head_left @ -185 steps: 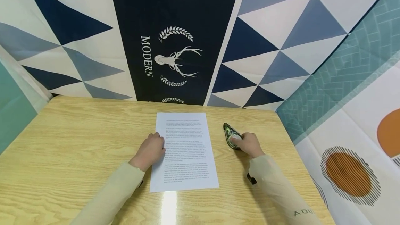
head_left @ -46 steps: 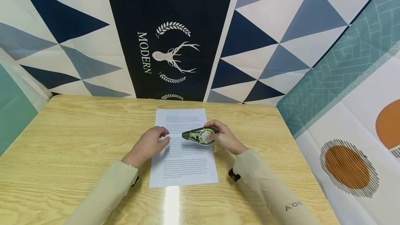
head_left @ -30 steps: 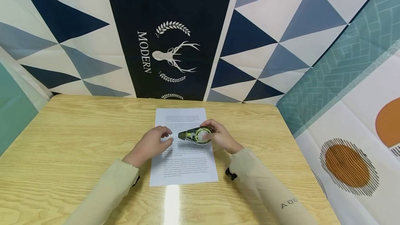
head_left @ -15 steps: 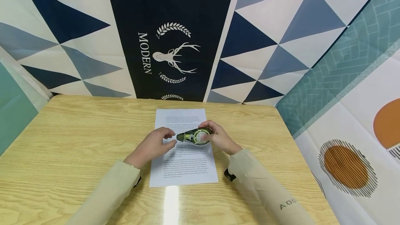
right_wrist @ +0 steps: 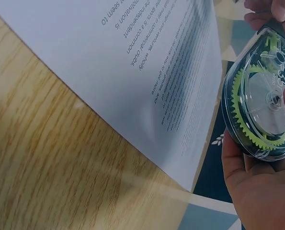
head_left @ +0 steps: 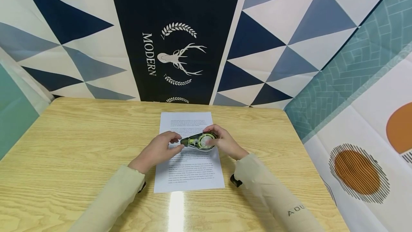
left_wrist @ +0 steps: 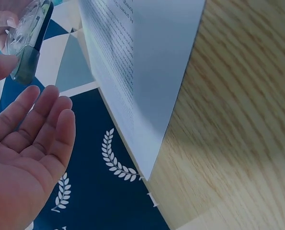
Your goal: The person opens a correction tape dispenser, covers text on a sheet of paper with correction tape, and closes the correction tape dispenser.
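Observation:
A correction tape dispenser (head_left: 199, 141) with a clear body, a lime-green gear wheel and a dark green cap (left_wrist: 26, 67) is held level above the printed sheet of paper (head_left: 193, 174). My right hand (head_left: 226, 143) grips its round rear end, thumb on the top face and fingers beneath. My left hand (head_left: 159, 150) is at the capped end, its thumb at the cap. In the left wrist view the left fingers (left_wrist: 39, 124) are loosely extended, apart from the cap. The dispenser's tip is hidden under the cap.
The paper lies on a light wooden table (head_left: 96, 135). A patterned cloth (head_left: 173, 56) with a deer head stands behind the table's far edge, and another cloth (head_left: 357, 174) hangs at the right. Dark bands show at both wrists.
Since the oldest frame, my right hand has brought the dispenser from the table's right side over the paper. My left hand has left the paper's left edge and moved right to the cap.

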Demonstrator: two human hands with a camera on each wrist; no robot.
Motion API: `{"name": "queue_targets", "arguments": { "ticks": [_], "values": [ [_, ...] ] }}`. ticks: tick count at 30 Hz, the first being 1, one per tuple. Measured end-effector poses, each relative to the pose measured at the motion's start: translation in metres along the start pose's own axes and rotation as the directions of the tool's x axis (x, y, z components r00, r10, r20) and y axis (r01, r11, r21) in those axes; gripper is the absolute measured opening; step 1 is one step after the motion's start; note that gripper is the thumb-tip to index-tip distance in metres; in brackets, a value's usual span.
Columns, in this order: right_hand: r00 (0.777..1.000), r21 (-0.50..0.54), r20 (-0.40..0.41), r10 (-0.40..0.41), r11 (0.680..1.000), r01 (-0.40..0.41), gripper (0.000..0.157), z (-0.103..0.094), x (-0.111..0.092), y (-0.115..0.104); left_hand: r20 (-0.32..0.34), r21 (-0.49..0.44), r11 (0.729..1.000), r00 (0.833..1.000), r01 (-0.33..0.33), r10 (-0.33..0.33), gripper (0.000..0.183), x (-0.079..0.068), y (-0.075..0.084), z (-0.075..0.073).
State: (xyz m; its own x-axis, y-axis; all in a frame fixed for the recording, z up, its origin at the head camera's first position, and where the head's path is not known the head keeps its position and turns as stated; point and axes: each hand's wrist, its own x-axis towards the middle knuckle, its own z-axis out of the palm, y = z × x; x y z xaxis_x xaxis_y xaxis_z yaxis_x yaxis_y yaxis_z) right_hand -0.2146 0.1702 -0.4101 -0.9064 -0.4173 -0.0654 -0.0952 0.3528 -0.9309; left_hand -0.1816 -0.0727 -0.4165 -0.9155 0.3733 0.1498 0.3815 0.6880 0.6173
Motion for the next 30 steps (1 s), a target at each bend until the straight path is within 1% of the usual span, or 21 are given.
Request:
{"name": "queue_targets", "arguments": {
  "ticks": [2,9,13,17,25,30],
  "values": [
    [1.000,-0.003,0.001,0.000,1.000,0.000,0.037,0.0004,0.0006,0.0004,-0.003,0.002,1.000,1.000,-0.003,0.003,0.028,0.0003,0.0001,0.0002],
    [1.000,0.001,0.005,0.001,1.000,-0.001,0.038,0.0016,0.0014,-0.0002,0.004,0.001,1.000,1.000,0.022,-0.022,0.034,0.0002,0.0019,0.0008],
    [1.000,0.006,0.006,0.012,1.000,-0.013,0.037,0.0023,0.0017,-0.0010,0.002,-0.009,1.000,1.000,0.012,-0.012,0.032,0.0011,0.0010,0.0025],
    [1.000,0.005,0.002,0.028,1.000,-0.028,0.038,0.0026,0.0019,-0.0007,0.009,-0.017,1.000,1.000,0.018,-0.017,0.031,0.0020,0.0014,0.0037],
    [1.000,0.003,0.005,0.018,1.000,-0.018,0.037,0.0035,0.0016,0.0004,0.014,-0.015,0.999,0.999,0.039,-0.039,0.030,0.0027,0.0041,0.0044],
    [1.000,-0.004,0.008,0.010,1.000,-0.010,0.037,0.0036,0.0014,0.0010,0.016,-0.009,0.999,0.999,0.038,-0.038,0.028,0.0023,0.0063,0.0039]
  ]
}}
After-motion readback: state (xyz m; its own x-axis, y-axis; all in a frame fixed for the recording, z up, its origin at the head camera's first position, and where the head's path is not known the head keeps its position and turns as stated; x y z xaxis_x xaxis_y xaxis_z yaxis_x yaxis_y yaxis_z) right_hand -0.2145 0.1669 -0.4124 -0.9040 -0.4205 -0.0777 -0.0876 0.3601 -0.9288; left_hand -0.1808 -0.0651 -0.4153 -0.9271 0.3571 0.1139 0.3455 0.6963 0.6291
